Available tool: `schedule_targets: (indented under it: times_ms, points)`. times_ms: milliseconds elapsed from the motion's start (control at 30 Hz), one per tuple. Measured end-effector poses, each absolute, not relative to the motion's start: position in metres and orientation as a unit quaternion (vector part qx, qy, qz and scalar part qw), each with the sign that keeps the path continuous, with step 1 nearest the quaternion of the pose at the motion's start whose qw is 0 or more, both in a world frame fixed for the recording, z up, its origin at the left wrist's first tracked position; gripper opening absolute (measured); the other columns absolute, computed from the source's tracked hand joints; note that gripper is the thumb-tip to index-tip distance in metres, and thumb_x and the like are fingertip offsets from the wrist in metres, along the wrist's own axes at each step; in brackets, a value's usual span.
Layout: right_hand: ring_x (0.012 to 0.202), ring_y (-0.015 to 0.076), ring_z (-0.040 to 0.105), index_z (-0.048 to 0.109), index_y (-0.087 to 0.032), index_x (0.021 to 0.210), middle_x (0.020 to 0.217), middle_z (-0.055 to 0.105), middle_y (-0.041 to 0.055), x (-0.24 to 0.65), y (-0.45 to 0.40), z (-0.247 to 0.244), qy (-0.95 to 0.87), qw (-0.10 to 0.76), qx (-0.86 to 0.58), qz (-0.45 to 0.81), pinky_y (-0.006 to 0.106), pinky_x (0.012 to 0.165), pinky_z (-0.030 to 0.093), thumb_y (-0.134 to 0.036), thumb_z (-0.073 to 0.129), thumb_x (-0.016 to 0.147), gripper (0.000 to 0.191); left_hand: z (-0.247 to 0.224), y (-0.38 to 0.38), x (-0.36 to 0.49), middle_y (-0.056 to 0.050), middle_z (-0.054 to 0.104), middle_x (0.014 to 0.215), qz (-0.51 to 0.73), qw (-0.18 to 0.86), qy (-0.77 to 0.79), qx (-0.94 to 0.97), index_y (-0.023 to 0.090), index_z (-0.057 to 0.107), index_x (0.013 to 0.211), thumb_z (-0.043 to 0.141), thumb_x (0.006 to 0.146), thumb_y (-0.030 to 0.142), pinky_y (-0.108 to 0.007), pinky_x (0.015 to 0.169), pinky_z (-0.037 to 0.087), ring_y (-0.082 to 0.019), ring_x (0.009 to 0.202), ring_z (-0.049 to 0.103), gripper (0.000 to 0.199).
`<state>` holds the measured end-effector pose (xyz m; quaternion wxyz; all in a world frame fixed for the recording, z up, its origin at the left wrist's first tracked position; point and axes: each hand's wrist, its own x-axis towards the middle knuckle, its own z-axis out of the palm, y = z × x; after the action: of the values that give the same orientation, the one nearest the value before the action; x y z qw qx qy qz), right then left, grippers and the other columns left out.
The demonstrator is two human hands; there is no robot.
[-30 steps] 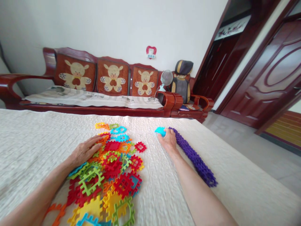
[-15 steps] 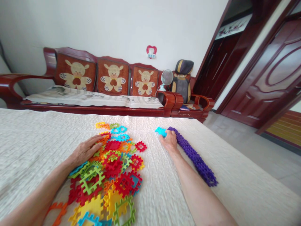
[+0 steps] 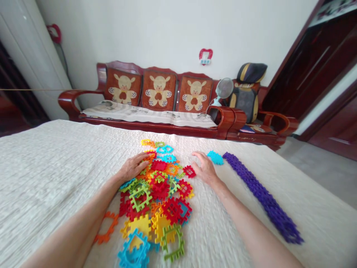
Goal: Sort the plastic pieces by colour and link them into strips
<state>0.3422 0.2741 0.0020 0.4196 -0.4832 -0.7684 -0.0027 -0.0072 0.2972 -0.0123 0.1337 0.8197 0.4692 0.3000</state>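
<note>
A loose pile of flat notched plastic pieces in red, yellow, green, blue and orange lies in the middle, with a red piece (image 3: 159, 166) near its upper part. My left hand (image 3: 133, 166) rests on the pile's upper left edge, fingers apart. My right hand (image 3: 204, 166) is open and holds nothing, its fingers just right of a small red window piece (image 3: 189, 171). Light blue pieces (image 3: 215, 157) lie together beyond my right hand. Beside them, a long row of purple pieces (image 3: 262, 195) runs toward the lower right.
White quilted cloth (image 3: 64, 160) covers the table. Past its far edge stands a wooden sofa (image 3: 156, 128) with three bear cushions. A small fan (image 3: 224, 88) and a chair with a massage pad (image 3: 245, 102) are at the right.
My right hand has let go of the light blue pieces beside the purple row and moved left toward the pile. My left hand stays on the pile. The view has turned left.
</note>
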Motion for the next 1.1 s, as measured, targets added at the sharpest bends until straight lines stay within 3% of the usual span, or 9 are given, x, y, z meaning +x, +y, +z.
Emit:
schedule_targets:
  times_ms: [400,567,733,867,1100]
  points:
    - [0.128,0.0224,0.048,0.05,-0.02,0.131,0.139,0.051,0.0098,0.275,0.302,0.011,-0.813,0.314,-0.467,0.147,0.041,0.11,0.035,-0.021,0.057,0.074,0.058,-0.006,0.291,-0.003,-0.007,0.054,0.139,0.306,0.124,0.462,0.823,0.019,0.057,0.129,0.035,0.092,0.05,-0.038,0.112,0.035,-0.022,0.126,0.051,0.053]
    - [0.119,0.0238,0.055,0.054,-0.021,0.127,0.129,0.059,0.0082,0.267,0.308,0.012,-0.822,0.254,-0.482,0.169,0.041,0.104,0.04,-0.018,0.055,0.074,0.052,-0.005,0.291,-0.004,-0.005,0.054,0.139,0.304,0.127,0.458,0.826,0.022,0.057,0.131,0.034,0.092,0.051,-0.037,0.111,0.036,-0.022,0.126,0.051,0.053]
    - [0.11,0.0208,0.058,0.058,-0.018,0.117,0.117,0.061,0.0096,0.275,0.3,0.006,-0.816,0.325,-0.457,0.14,0.037,0.099,0.044,-0.021,0.054,0.077,0.04,-0.008,0.293,-0.005,-0.008,0.054,0.139,0.304,0.118,0.465,0.823,0.018,0.058,0.129,0.034,0.092,0.05,-0.038,0.112,0.035,-0.022,0.126,0.051,0.054]
    - [0.109,0.0217,0.056,0.058,-0.019,0.114,0.113,0.058,0.0096,0.307,0.287,0.004,-0.787,0.388,-0.47,0.096,0.038,0.099,0.044,-0.022,0.058,0.071,0.043,-0.008,0.293,-0.004,-0.006,0.054,0.14,0.303,0.121,0.458,0.827,0.021,0.057,0.13,0.034,0.092,0.052,-0.037,0.113,0.034,-0.022,0.127,0.05,0.054]
    - [0.114,0.0223,0.055,0.06,-0.02,0.111,0.116,0.06,0.0078,0.375,0.268,-0.009,-0.782,0.347,-0.503,0.125,0.042,0.105,0.04,-0.01,0.049,0.063,0.05,-0.013,0.298,-0.007,-0.005,0.053,0.14,0.3,0.122,0.466,0.824,0.021,0.058,0.129,0.034,0.091,0.056,-0.037,0.114,0.032,-0.022,0.13,0.048,0.057]
